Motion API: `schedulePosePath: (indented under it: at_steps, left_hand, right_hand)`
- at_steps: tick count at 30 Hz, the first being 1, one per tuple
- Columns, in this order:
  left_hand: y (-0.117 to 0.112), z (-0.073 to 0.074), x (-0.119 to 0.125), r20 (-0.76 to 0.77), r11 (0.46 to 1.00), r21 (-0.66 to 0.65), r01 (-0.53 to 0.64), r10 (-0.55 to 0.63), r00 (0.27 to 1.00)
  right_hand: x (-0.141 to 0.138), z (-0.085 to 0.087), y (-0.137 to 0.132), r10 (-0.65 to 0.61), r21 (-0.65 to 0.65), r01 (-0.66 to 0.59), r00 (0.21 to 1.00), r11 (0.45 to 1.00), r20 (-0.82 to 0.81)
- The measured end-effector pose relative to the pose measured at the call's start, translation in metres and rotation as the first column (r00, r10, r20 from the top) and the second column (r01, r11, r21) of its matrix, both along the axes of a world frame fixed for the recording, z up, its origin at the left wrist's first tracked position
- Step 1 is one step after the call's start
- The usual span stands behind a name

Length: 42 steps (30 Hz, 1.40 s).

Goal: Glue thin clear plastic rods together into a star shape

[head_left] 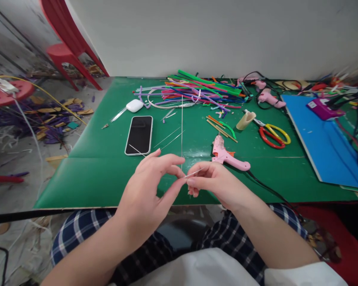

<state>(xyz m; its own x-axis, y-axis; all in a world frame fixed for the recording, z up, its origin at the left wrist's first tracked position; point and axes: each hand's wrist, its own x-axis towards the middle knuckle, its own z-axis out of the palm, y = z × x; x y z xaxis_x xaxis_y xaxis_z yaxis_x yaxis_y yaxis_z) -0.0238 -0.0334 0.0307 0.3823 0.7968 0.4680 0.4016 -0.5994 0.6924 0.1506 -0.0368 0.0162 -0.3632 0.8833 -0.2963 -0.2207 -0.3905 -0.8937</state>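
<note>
A thin, pale wire-like strand [193, 173] runs between my hands just above the table's near part. My left hand [155, 186] is closed in a pinch, thumb and fingertips meeting at the strand. Beside it, my right hand [213, 180] also pinches the strand, its other fingers curled beneath. Another pale length [136, 149] shows over the phone [139, 135] behind my left hand; whether it belongs to the same strand I cannot tell. Two similar thin strands [170, 139] lie on the green table [92, 174]. A pink glue gun [231, 158] rests just beyond my right hand.
Colourful pipe cleaners [197, 89] are heaped at the back. A white case [134, 105] lies left; red-and-yellow scissors [274, 136], a beige tube [246, 120] and thin sticks [222, 130] lie right. A blue board [325, 139] covers the right side. The glue gun's black cord [268, 186] crosses the near edge.
</note>
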Motion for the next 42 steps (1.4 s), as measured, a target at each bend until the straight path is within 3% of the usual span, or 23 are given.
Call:
schedulePosePath:
  at_steps: [14, 26, 37, 42]
  left_hand:
    - [-0.004, 0.000, -0.001, 0.100, 0.993, -0.111, -0.040, 0.051, 0.994]
    - [0.001, 0.002, -0.001, 0.116, 0.958, -0.280, -0.064, 0.100, 0.988]
    - [0.006, 0.006, -0.002, 0.158, 0.915, -0.404, -0.016, 0.087, 0.984]
    - [0.008, 0.008, 0.000, 0.169, 0.889, -0.457, -0.017, 0.105, 0.980]
  right_hand:
    - [-0.003, -0.004, -0.002, -0.009, 0.065, 0.015, 0.996, 0.998, -0.087]
    - [-0.001, -0.005, -0.001, -0.040, 0.111, 0.033, 0.997, 0.993, 0.068]
    - [-0.002, -0.005, 0.000, -0.053, 0.142, 0.044, 0.997, 0.989, 0.058]
    - [0.002, -0.005, 0.002, -0.021, 0.138, 0.003, 0.991, 0.990, 0.130]
